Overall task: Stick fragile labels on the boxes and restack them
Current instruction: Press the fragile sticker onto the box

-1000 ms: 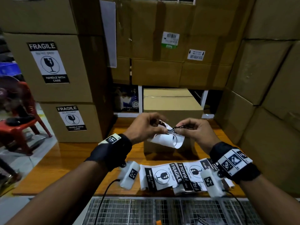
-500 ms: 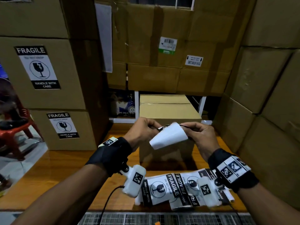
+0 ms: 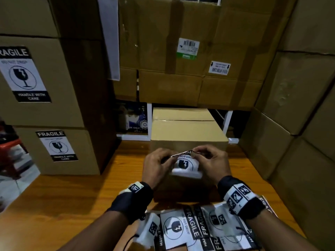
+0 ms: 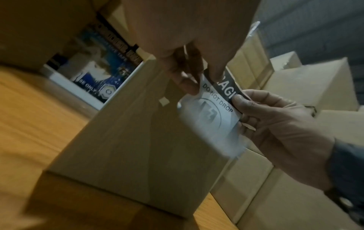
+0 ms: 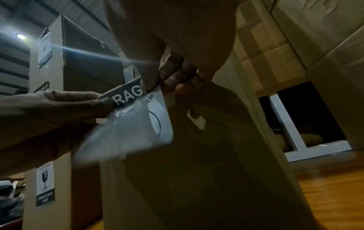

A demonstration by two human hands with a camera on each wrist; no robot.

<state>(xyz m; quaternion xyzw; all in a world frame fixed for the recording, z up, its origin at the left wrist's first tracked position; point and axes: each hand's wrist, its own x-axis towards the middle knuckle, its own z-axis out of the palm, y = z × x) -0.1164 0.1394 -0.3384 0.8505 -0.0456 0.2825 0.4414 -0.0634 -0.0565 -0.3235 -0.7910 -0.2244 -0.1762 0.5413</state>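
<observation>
Head cam: left hand point(image 3: 157, 165) & right hand point(image 3: 212, 163) both pinched white-and-black fragile label point(image 3: 186, 164) before plain brown cardboard box point(image 3: 188, 131).

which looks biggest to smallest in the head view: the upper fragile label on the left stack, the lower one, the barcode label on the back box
1. Upper fragile label, though cut by the frame edge.
2. Lower fragile label.
3. Barcode label.
The upper label sits nearer the camera, so the two may really match in size.
</observation>
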